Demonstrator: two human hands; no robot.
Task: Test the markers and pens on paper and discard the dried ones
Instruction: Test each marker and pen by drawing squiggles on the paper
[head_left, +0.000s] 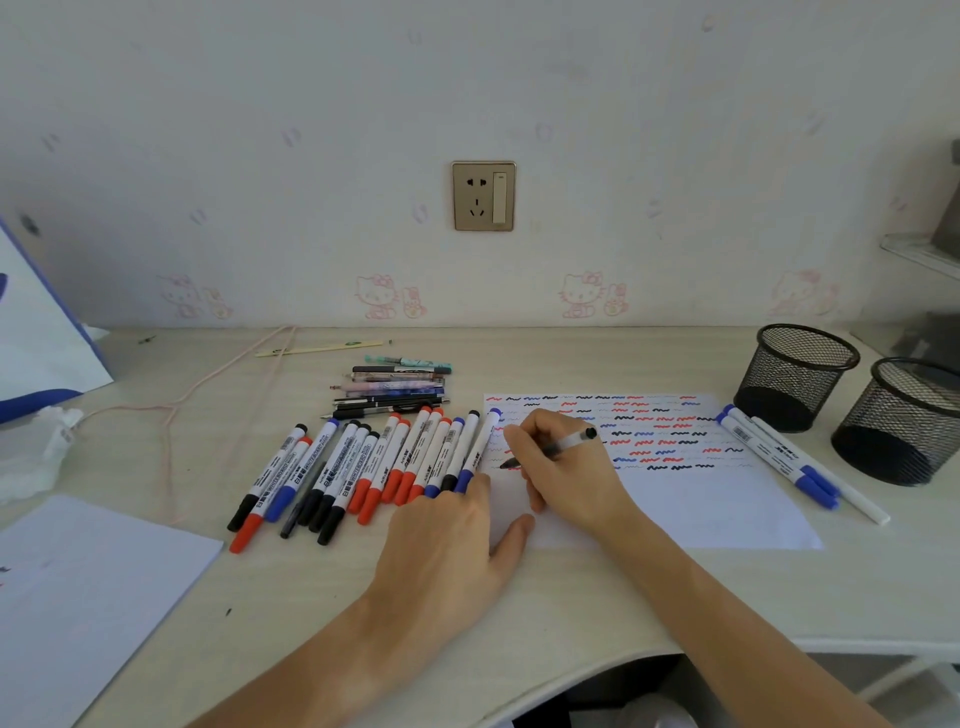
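Observation:
My right hand (563, 470) grips a clear pen with a black cap on its back end (571, 441); its tip touches the left edge of the white test sheet (701, 504), which carries rows of red, blue and black squiggles. My left hand (452, 545) lies flat with fingers spread, pressing on the sheet's lower left corner and touching the nearest markers. A row of several whiteboard markers (363, 467) with black, red and blue caps lies left of the sheet. Several thinner pens (395, 387) are bunched behind them.
Two blue-capped markers and a white one (779, 452) lie at the sheet's right edge. Two black mesh pen cups (797, 374) (904, 421) stand at the back right. A white paper pad (78, 597) lies front left, crumpled tissue (36, 452) and a bag beyond it.

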